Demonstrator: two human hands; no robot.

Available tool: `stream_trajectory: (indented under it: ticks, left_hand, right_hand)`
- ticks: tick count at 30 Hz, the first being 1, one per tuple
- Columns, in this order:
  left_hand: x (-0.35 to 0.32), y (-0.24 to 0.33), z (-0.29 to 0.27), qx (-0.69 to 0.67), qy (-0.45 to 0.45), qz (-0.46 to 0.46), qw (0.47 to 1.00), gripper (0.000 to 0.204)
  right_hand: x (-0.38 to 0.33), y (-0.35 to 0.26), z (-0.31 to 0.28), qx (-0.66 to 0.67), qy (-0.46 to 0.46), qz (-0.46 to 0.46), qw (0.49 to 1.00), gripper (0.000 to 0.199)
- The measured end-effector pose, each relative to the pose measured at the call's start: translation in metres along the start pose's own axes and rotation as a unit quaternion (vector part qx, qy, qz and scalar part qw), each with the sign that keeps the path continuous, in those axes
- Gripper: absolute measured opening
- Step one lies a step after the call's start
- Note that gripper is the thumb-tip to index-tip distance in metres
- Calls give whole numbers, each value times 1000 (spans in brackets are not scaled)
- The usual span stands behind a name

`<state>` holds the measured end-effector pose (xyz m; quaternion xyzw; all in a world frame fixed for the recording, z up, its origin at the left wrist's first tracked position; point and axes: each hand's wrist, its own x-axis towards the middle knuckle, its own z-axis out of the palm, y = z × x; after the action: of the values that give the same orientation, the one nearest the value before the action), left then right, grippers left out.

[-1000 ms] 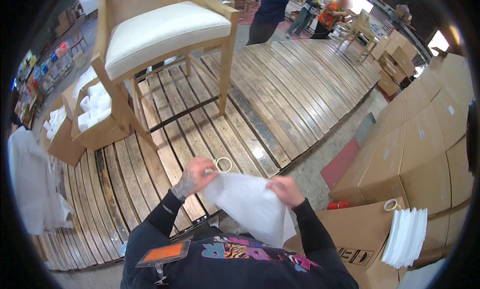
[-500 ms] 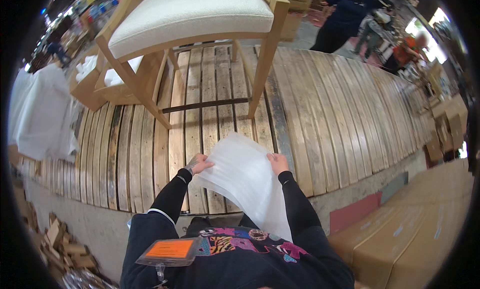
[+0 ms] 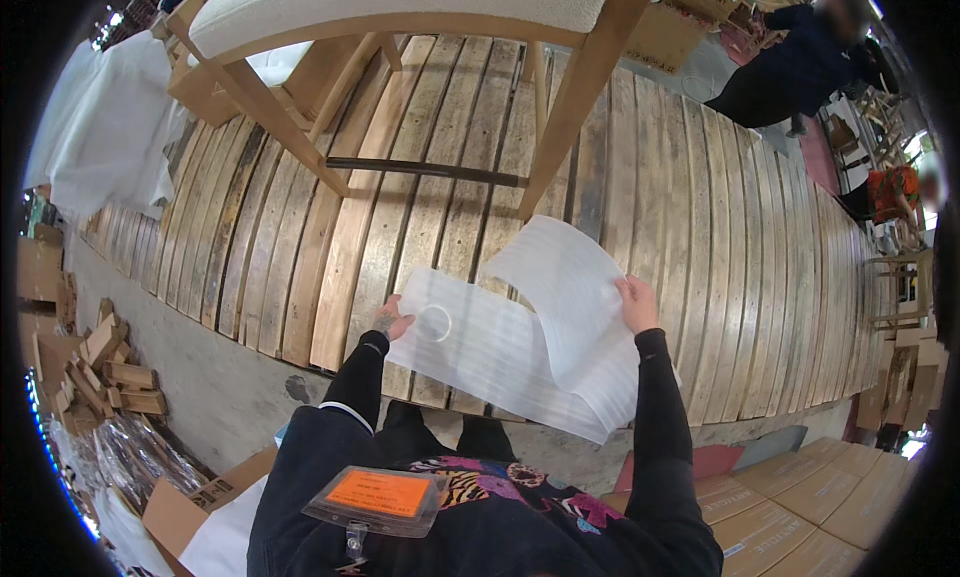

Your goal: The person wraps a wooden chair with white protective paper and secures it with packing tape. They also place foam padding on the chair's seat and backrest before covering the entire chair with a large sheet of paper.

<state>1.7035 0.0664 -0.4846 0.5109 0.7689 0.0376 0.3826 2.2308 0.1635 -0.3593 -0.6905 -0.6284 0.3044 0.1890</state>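
A long sheet of white packing foam (image 3: 480, 327) stretches between my hands, low over the slatted wooden platform (image 3: 660, 197). My left hand (image 3: 393, 319) grips its left end, near a pale ring-shaped mark on the sheet. Farther right, my right hand (image 3: 636, 303) pinches the other part, which curls up and folds back over itself. Beyond the foam stands a wooden chair (image 3: 570, 107) with a white upholstered seat (image 3: 420, 2) and a dark footrest bar (image 3: 425, 171). Neither hand touches the chair; its top is cut off by the view.
White foam sheeting (image 3: 100, 127) hangs at the far left, beside an open carton (image 3: 205, 97). Wood offcuts (image 3: 115, 372) lie on the floor at left. Cardboard boxes (image 3: 790, 497) are stacked at the near right. A person in dark clothes (image 3: 790, 62) stands beyond the platform.
My hands have moved apart, the right one outward to the right. The foam has spread wider and now curls over at its right part. The view has shifted, bringing the chair closer.
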Motion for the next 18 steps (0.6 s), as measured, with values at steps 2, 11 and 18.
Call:
stream_trajectory:
  ticks: [2, 11, 18]
  left_hand:
    - [-4, 12, -2, 14, 66, 29, 997, 78]
    - [-81, 96, -57, -285, -305, 211, 884, 83]
    - [-116, 73, -119, -634, -435, 189, 611, 72]
  right_hand:
    - [-10, -30, -31, 44, -17, -40, 998, 25]
    - [-88, -207, -63, 332, -53, -97, 937, 21]
    - [-150, -316, 33, 469, 4, -117, 876, 21]
